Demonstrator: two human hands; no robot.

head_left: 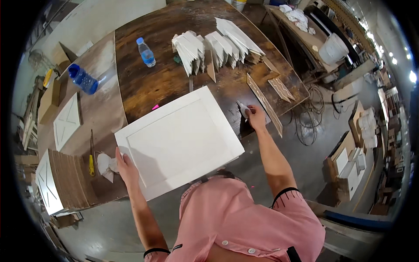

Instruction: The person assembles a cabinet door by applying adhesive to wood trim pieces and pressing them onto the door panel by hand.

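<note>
A white framed panel [179, 135] lies tilted across the front of the table, its inner rectangle recessed. My left hand [126, 168] is closed on the panel's left edge, thumb on top and the other fingers partly hidden. Past the panel's right side, my right hand [256, 117] grips a small white glue bottle [244, 110] low over the dark tabletop, its narrow tip toward the upper left. Just right of that hand lies a long strip [265, 105] with a wavy white glue line, and beyond it a shorter strip [281, 89] bears similar lines.
Piles of white angled strips [218, 46] stand at the far side, near a water bottle [146, 52]. On the left are a blue jug [83, 79], a yellow-handled screwdriver [91, 163], crumpled white cloth [106, 166] and a stack of boards [72, 179]. Cables [310, 113] hang right of the table.
</note>
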